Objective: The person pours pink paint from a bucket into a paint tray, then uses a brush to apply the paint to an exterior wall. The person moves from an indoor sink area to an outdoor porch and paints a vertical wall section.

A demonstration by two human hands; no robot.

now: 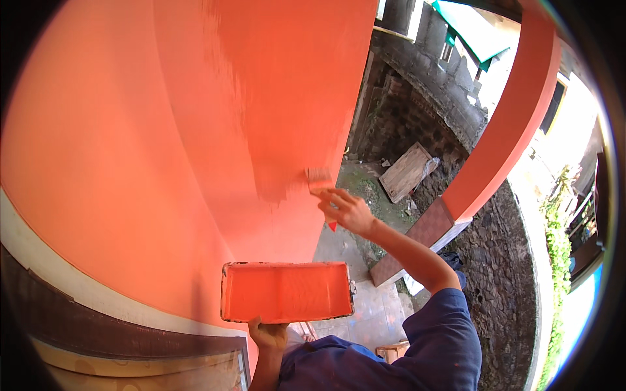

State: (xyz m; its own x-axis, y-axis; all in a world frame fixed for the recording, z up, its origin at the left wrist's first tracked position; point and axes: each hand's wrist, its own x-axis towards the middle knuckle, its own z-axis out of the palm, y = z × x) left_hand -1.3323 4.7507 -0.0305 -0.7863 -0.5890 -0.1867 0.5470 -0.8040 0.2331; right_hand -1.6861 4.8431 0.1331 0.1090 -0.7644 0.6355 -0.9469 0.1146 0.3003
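My right hand (349, 212) reaches out to the wall, its fingers closed around a flat paintbrush (318, 174). The bristles touch the wall (287, 98) near its right edge. Fresh, darker orange paint covers the upper part there, with ragged strokes along its left and lower borders; paler orange shows below and to the left. Low in the middle, my left hand (267, 333) grips the near side of a rectangular paint tray (287, 264) from below. Orange paint coats the tray's inside, and its rim is smeared with dark and pale marks.
Right of the wall, an orange pillar (502, 150) rises from a tiled base (424, 238). Behind it, a wooden board (407, 173) leans by a rough stone wall (492, 260). A tiled floor (375, 309) lies below me. Dark trim (98, 319) runs at lower left.
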